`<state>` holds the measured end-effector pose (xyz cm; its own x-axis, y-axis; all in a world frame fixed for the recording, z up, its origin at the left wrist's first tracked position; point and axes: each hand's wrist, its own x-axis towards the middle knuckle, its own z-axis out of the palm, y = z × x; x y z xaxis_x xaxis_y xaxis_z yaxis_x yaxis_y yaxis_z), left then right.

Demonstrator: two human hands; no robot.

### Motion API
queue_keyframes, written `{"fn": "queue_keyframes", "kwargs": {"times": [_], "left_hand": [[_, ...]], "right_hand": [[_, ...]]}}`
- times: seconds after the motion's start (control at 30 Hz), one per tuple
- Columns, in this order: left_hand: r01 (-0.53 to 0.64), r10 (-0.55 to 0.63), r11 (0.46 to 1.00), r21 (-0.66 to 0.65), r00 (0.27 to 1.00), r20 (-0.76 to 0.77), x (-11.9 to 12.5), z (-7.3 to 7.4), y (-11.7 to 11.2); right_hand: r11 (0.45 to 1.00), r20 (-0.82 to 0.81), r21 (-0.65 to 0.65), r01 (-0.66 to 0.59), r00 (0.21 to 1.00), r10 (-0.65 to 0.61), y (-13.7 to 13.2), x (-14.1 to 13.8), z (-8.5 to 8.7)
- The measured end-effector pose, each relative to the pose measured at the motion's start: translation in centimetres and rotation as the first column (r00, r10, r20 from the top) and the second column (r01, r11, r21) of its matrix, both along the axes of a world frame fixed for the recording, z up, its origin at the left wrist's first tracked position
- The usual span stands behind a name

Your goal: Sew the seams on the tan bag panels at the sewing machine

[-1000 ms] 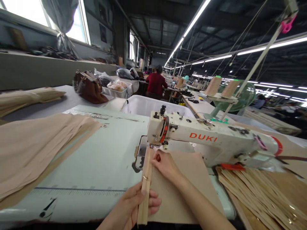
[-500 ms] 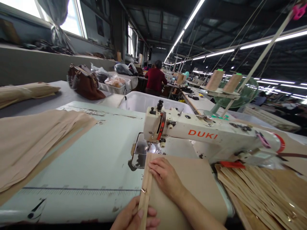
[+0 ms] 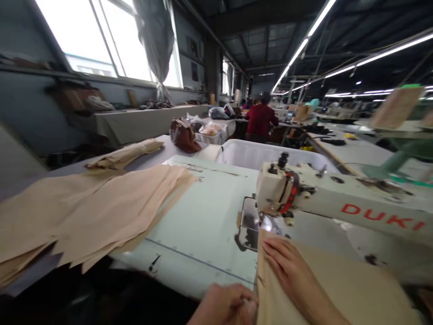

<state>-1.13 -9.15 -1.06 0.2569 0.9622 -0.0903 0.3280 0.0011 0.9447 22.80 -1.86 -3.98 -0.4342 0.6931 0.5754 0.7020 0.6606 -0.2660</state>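
Observation:
A tan fabric piece [image 3: 341, 289] lies on the pale green sewing table [image 3: 199, 225], its folded left edge in front of the needle of the white DUKI sewing machine [image 3: 338, 203]. My right hand [image 3: 287, 266] lies flat on the fabric near that edge, fingers stretched toward the needle plate [image 3: 250, 223]. My left hand [image 3: 226, 307] is at the table's front edge, fingers curled closed on the near end of the fabric's folded edge. The view is blurred by head motion.
A stack of tan fabric pieces [image 3: 101, 212] covers the table's left side, with a folded bundle [image 3: 125, 153] behind. A white plastic bin [image 3: 264, 153] stands behind the machine, a brown bag [image 3: 184, 135] further back. A person in a red top [image 3: 260, 119] sits at a distant table.
My view has swung to the left, so the machine and fabric now sit at the right. Both hands have stayed on the fabric's folded edge, drawn slightly nearer to me.

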Motion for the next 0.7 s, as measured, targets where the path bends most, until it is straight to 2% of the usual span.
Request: {"fn": "queue_keyframes", "kwargs": {"times": [0.03,0.07,0.17,0.23,0.3,0.4,0.53,0.63,0.7], "left_hand": [[-0.082,0.089,0.995,0.059,0.987,-0.133,-2.4,1.0,1.4],[-0.167,0.207,0.973,0.157,0.935,-0.287,-5.1,2.0,2.9],[-0.334,0.470,0.880,0.338,0.721,-0.509,-13.9,5.0,7.3],[-0.382,0.537,0.843,0.378,0.566,-0.626,-18.7,6.1,9.7],[-0.375,0.498,0.860,0.345,0.474,-0.726,-21.8,6.3,11.3],[-0.348,0.401,0.897,0.272,0.388,-0.830,-23.9,5.9,12.3],[-0.342,0.367,0.903,0.261,0.297,-0.882,-23.8,5.4,12.7],[-0.338,0.386,0.896,0.286,0.279,-0.879,-23.4,5.8,12.6],[-0.326,0.406,0.894,0.307,0.303,-0.862,-23.4,6.6,12.3]], "right_hand": [[1.000,-0.003,0.025,-0.018,1.000,0.018,0.4,0.2,-0.5],[0.998,-0.005,0.046,-0.033,0.999,0.033,0.7,0.3,-0.9],[0.997,0.004,0.066,-0.048,0.999,0.048,1.0,0.3,-1.2],[0.997,0.017,0.063,-0.036,0.999,0.035,0.8,0.2,-0.8],[0.997,0.030,0.066,-0.030,0.999,0.028,0.6,0.0,-0.5],[0.997,0.043,0.077,-0.019,0.999,0.016,0.6,0.0,-0.5],[0.998,0.050,0.059,-0.018,0.999,0.015,0.7,0.1,-0.8],[0.998,0.039,0.053,-0.025,0.999,0.023,0.7,0.1,-0.8],[0.999,0.035,0.047,-0.020,0.999,0.018,0.6,0.0,-0.7]]}}
